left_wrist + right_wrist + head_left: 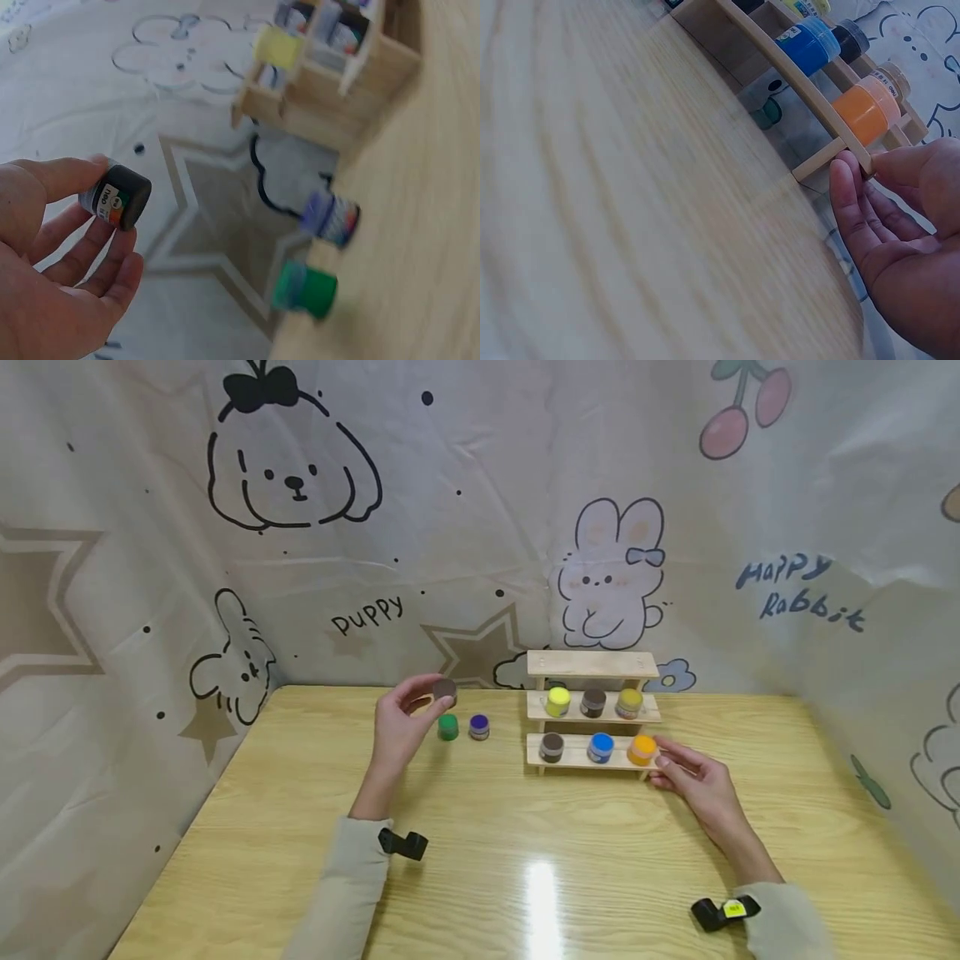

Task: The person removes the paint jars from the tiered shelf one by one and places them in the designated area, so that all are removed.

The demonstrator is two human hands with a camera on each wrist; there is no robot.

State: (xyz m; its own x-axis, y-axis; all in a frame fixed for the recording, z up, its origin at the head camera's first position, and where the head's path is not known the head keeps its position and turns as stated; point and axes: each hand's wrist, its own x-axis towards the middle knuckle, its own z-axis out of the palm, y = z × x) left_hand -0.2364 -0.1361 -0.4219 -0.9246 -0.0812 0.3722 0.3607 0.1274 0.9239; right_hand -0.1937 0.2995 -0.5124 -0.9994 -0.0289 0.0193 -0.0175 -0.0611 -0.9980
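My left hand (401, 718) pinches a small dark brown paint jar (124, 196) between thumb and fingers, lifted above the table. Just beyond it a green paint jar (447, 727) and a purple paint jar (479, 727) stand on the tabletop. A three-tier wooden rack (591, 663) is at the back right. With thumb and fingers, my right hand (701, 785) grips the right end of its lowest shelf, beside the orange paint jar (867, 112). A blue jar (601, 747) and a dark jar (552, 747) share that shelf.
On the middle tier stand a yellow jar (557, 702), a dark jar (593, 702) and a mustard jar (628, 703). The top tier looks bare. Behind the wood-grain table (480, 877) hangs a printed white sheet (465, 527), which also closes off both sides.
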